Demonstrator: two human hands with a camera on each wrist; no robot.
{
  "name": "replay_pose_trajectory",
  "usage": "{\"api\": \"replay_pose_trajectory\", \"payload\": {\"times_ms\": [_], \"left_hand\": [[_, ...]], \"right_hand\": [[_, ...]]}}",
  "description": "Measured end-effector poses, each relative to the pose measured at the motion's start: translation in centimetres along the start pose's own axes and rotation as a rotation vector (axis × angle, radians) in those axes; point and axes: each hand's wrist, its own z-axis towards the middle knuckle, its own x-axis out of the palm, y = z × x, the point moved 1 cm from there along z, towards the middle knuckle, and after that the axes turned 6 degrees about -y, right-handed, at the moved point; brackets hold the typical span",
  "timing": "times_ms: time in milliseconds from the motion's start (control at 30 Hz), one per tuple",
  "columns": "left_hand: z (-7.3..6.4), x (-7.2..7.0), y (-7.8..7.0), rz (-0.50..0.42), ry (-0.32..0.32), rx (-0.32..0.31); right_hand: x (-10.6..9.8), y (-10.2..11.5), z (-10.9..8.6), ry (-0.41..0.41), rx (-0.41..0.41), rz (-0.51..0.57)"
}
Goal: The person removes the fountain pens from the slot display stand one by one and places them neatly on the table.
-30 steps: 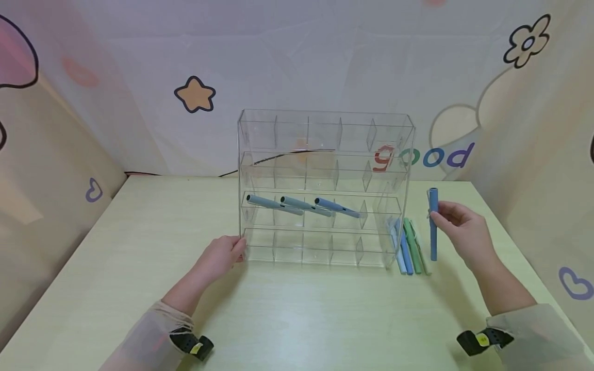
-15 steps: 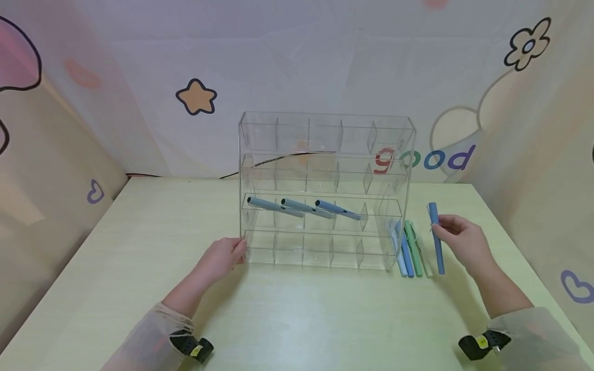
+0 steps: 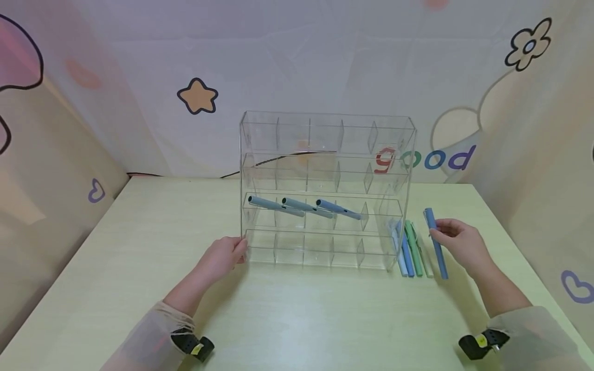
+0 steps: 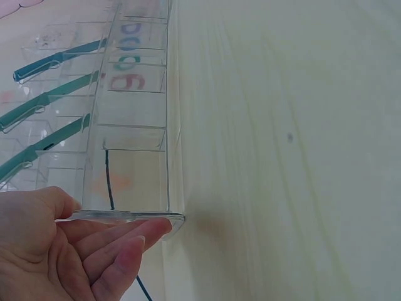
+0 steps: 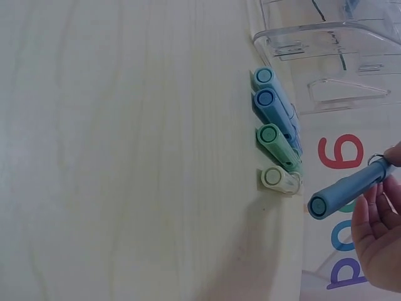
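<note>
My left hand [image 3: 223,257] grips the lower left side panel of a clear acrylic display rack [image 3: 320,262], thumb on one face and fingers on the other in the left wrist view. To the right of the rack, my right hand [image 3: 464,246] pinches a blue capped pen [image 3: 438,251] between thumb and fingers; it tilts slightly, its clip at the upper end. Three pens lean in the second tier from the bottom: a grey-blue pen [image 3: 274,205], a light blue pen [image 3: 306,207] and a blue pen [image 3: 337,208].
Beside the rack's lower right corner lie a light blue pen [image 5: 264,75], a darker blue pen [image 5: 269,106], a green pen [image 5: 276,143] and a pale pen [image 5: 279,180], side by side on the pale wooden table [image 3: 325,319]. A printed cloth [image 3: 325,67] hangs behind.
My right hand has lowered the blue pen toward the table and tilted its top leftward. The left hand stays on the rack.
</note>
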Motion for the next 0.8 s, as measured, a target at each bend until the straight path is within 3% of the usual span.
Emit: {"api": "replay_pose_trajectory", "payload": {"times_ms": [800], "left_hand": [[0.07, 0.04, -0.01, 0.022, -0.009, 0.019]], "right_hand": [[-0.28, -0.24, -0.27, 0.024, -0.003, -0.015]]}}
